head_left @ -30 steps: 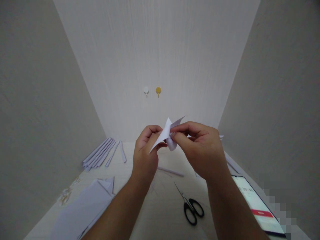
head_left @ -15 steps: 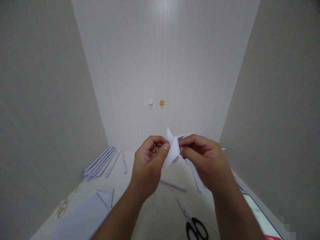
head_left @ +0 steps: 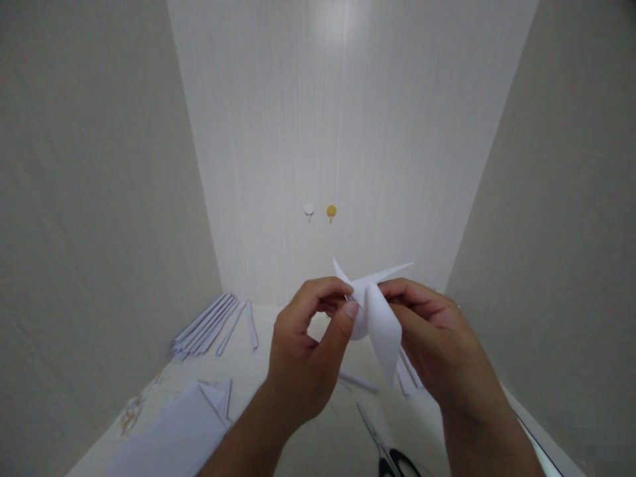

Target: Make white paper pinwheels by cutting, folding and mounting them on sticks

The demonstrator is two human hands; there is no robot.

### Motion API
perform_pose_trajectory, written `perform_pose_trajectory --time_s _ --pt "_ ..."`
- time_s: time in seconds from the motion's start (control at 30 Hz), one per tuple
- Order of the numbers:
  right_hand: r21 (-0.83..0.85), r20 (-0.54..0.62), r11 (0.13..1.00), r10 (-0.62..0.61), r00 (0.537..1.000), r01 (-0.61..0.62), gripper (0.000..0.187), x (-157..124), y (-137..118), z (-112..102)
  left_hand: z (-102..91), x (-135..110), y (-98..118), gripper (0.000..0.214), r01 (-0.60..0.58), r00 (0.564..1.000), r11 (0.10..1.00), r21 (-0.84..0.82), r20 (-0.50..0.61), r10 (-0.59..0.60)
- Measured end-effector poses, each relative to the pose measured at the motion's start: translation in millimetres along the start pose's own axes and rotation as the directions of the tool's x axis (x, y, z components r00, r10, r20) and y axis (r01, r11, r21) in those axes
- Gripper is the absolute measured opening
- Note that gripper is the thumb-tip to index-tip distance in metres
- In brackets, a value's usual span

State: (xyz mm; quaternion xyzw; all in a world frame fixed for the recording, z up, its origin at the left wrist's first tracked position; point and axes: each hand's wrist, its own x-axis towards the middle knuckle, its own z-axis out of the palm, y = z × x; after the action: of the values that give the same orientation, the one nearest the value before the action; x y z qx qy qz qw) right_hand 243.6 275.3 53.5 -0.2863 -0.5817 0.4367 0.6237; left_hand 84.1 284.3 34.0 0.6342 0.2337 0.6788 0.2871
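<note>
Paper, smooth, white and curled into pointed blades, is held above the pale, flat tabletop, the bare left hand pinching one side, the bare right hand grasping the other, fingertips partly hidden. Half a second ago, a broad blade lay nearer the left thumb.

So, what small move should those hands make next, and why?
Perhaps use the right hand to press the curved flap of the white paper gently inward: the flap stands out, that hand reaches partly behind it, and the left hand pinches the paper's other side, which should steady it.
</note>
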Motion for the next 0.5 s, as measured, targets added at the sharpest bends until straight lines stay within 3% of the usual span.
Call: perform_pose_trajectory --time_s 0.17,0.5 --pt "0.098 0.014 0.995 0.002 1.000 -0.004 0.004 1 -5 6 -0.8 -2 4 0.015 -0.090 0.996 0.995 0.053 -0.006 0.090" --pt "0.158 0.019 0.987 0.017 1.000 -0.020 0.011 1 -5 7 -4.6 3 6 0.022 -0.265 0.964 0.958 0.106 -0.009 0.268"
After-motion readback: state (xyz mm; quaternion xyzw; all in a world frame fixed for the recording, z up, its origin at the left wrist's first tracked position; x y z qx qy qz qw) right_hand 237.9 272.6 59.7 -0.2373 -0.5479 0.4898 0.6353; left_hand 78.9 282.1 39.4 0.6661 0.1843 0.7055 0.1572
